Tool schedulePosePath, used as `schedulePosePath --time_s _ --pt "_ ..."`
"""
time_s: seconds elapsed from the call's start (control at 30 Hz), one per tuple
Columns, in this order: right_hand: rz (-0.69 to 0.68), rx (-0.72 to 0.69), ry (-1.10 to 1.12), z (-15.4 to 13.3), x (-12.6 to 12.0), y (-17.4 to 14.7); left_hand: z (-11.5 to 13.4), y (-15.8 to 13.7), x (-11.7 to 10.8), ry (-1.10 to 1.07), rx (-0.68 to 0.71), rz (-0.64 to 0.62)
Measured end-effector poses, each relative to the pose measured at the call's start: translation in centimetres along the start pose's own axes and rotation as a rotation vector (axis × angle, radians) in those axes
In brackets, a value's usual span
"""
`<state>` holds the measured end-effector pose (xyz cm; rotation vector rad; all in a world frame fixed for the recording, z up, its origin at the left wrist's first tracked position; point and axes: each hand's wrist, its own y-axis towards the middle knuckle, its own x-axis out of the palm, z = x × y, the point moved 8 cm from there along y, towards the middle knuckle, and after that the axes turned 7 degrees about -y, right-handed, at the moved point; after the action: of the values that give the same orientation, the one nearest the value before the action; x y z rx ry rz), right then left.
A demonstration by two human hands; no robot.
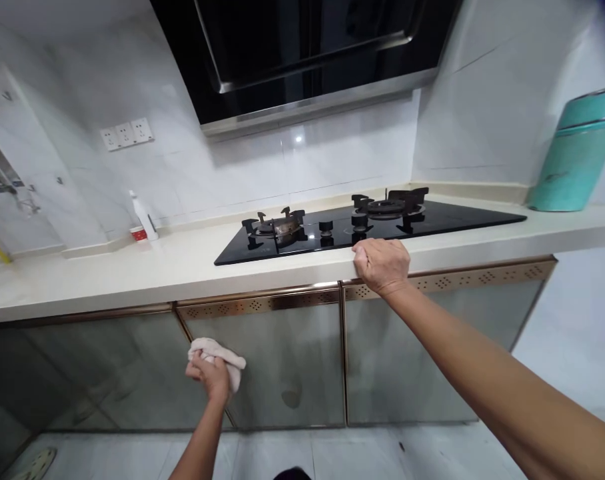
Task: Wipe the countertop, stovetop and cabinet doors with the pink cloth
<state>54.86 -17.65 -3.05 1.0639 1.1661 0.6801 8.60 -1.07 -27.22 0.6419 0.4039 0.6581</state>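
A white cloth (220, 357) is bunched in my left hand (210, 377), whose fingers are closed around it. The cloth lies against the front of the glass-panelled cabinet door (292, 353), near the door's left edge. Higher up and to the right, my right hand (382, 263) is closed at the front edge of the pale countertop (182, 273). Its curled fingers bear on that edge, just in front of the black gas stove (337, 237). The undersides of the right fingers are hidden.
A black range hood (307, 60) hangs above the stove. On the counter stand a turquoise container (577, 153) at the right, and a white bottle (143, 217) beside a small red cup (138, 233) at the left. A tiled floor (352, 453) lies below the cabinets.
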Motion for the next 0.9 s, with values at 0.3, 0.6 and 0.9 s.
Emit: schedulePosePath --time_s 0.3,0.6,0.9 --pt "-0.008 0.025 0.005 0.3 0.1 -0.4 10.5 -12.3 9.7 -0.137 -0.106 0.095" --pt "0.044 0.006 -0.033 0.7 0.0 -0.8 18.2 -20.3 12.8 -0.148 0.367 -0.117" --pt "-0.009 0.032 0.018 1.5 0.5 -1.1 14.6 -16.1 11.2 -0.261 0.157 -0.179"
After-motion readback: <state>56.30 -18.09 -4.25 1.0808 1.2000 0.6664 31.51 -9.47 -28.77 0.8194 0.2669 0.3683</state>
